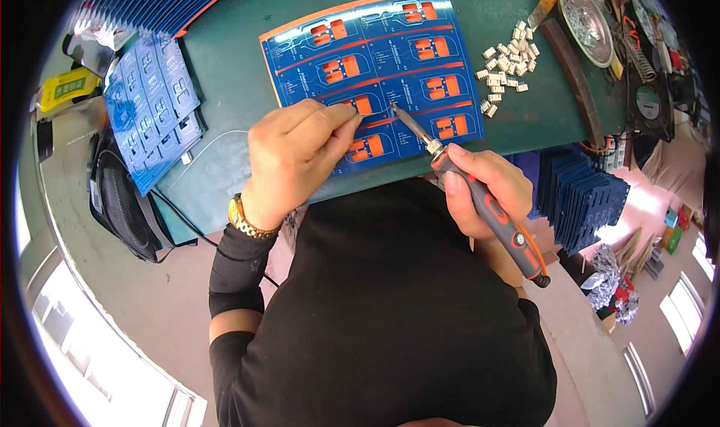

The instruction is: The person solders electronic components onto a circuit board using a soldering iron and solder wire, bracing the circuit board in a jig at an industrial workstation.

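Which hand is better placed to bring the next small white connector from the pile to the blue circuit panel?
Probably the left hand: it carries no tool and rests on the blue circuit panel. The right hand lies nearer the pile of small white connectors, but grips the grey-and-orange soldering iron.

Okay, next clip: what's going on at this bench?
A person is soldering at a green work mat. The right hand grips a grey-and-orange soldering iron, its metal tip on a blue panel of circuit boards with orange patches. The left hand pinches something thin, probably solder wire, against the same spot. A pile of small white connectors lies to the right, and a stack of blue boards on the left.
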Demonstrator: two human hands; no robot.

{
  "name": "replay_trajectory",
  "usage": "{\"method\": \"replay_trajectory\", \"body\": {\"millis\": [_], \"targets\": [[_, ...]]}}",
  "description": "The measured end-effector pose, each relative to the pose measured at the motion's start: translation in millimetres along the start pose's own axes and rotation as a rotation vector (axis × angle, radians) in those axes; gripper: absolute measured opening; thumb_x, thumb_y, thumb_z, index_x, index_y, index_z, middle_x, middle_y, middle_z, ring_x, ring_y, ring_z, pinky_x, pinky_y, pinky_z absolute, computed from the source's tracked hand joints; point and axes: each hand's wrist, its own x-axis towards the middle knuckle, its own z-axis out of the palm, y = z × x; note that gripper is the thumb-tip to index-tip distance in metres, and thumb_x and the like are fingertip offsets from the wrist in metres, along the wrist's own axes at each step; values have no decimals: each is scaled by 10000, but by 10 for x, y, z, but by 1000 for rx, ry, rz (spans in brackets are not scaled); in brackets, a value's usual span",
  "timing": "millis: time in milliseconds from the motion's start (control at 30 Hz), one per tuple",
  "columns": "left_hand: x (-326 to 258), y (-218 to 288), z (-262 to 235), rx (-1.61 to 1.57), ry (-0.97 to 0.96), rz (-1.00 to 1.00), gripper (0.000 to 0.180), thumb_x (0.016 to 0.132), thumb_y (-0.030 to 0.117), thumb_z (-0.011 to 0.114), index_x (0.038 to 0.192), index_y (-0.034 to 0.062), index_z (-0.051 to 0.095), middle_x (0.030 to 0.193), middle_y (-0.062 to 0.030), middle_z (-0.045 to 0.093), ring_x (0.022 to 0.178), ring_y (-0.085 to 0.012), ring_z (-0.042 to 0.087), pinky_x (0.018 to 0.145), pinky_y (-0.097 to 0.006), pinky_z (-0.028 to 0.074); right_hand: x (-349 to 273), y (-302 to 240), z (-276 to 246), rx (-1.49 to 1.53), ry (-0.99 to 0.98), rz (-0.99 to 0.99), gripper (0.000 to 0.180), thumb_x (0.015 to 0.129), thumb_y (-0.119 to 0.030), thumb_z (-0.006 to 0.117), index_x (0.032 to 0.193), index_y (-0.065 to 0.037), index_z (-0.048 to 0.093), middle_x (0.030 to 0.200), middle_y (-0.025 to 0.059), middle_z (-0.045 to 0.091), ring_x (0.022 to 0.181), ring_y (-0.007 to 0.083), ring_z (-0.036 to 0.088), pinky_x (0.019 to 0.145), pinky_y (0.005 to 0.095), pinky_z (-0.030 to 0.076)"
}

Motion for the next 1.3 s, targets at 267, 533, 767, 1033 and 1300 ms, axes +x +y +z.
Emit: {"method": "replay_trajectory", "body": {"millis": [267, 533, 767, 1033, 1300], "targets": [[17, 2, 27, -8, 38, -22, 150, 702, 11, 761, 814, 61, 675, 655, -33, 598, 546, -178, 587, 464, -279, 440, -27, -20, -44, 8, 15, 34, 311, 715, 23, 688, 1025, 33, 666, 725, 103, 681, 541, 175, 620, 513, 249, 479], [-91, 176, -142, -39, 4, -26, 190, 654, -3, 766, 796, 69, 663, 842, -46, 629, 751, -224, 603, 694, -345, 471, -124, -27, -214, 42, 31, -73, 294, 671, 60, 607, 959, 71, 666, 653, 127, 655, 512, 191, 618, 465, 241, 472], [-123, 117, 9, -65, -70, 57, 242, 616, -3, 766, 793, 82, 626, 1005, -59, 627, 895, -240, 605, 784, -363, 444, -116, -56, -202, 33, -39, -25, 323, 662, 44, 630, 982, 45, 675, 672, 115, 670, 505, 176, 606, 471, 241, 475], [-113, 101, 60, -30, -55, 94, 244, 617, -17, 753, 781, 85, 605, 889, -13, 627, 881, -216, 608, 773, -354, 435, -143, -13, -172, 53, -46, -48, 330, 683, 33, 649, 1012, 30, 676, 676, 94, 670, 507, 155, 600, 467, 232, 467], [-100, 106, 98, -2, -79, 109, 226, 630, 2, 761, 775, 88, 611, 875, -4, 620, 877, -200, 596, 792, -358, 415, -139, 13, -191, 69, -48, -29, 311, 693, 34, 657, 1003, 30, 677, 675, 86, 665, 513, 157, 605, 466, 232, 469]]}}
